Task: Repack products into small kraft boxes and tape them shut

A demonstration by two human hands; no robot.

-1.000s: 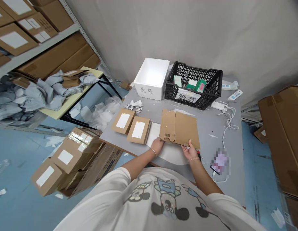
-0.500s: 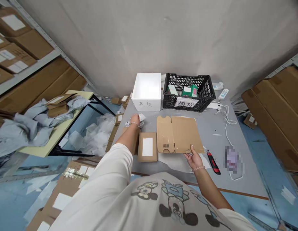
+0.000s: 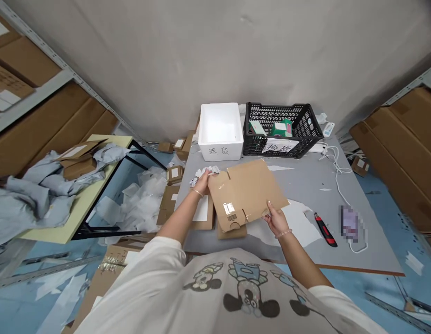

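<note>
A flattened cardboard box (image 3: 252,192) with tape and a barcode is held tilted above the table. My right hand (image 3: 276,220) pinches its lower right edge, thumb on top. At its upper left corner my left hand (image 3: 202,182) grips the cardboard, with crumpled white paper (image 3: 211,170) just behind the fingers. Beneath the flattened box, a small cardboard box (image 3: 232,232) is mostly hidden. A larger cardboard box (image 3: 205,218) with a white label lies to its left, below my left wrist. A red and black utility knife (image 3: 326,230) rests right of my right hand.
Along the wall stand a white foam box (image 3: 220,151) and a black plastic crate (image 3: 283,146) holding green packages. A white cable (image 3: 338,178) runs down the table's (image 3: 364,246) right side. Left are a side table (image 3: 72,218) with grey bags, plastic wrap (image 3: 144,199), and boxes.
My left hand has moved from the crumpled paper to the flattened box's left side. The flattened box is lifted, turned and shifted left over the small box. The view has shifted slightly.
</note>
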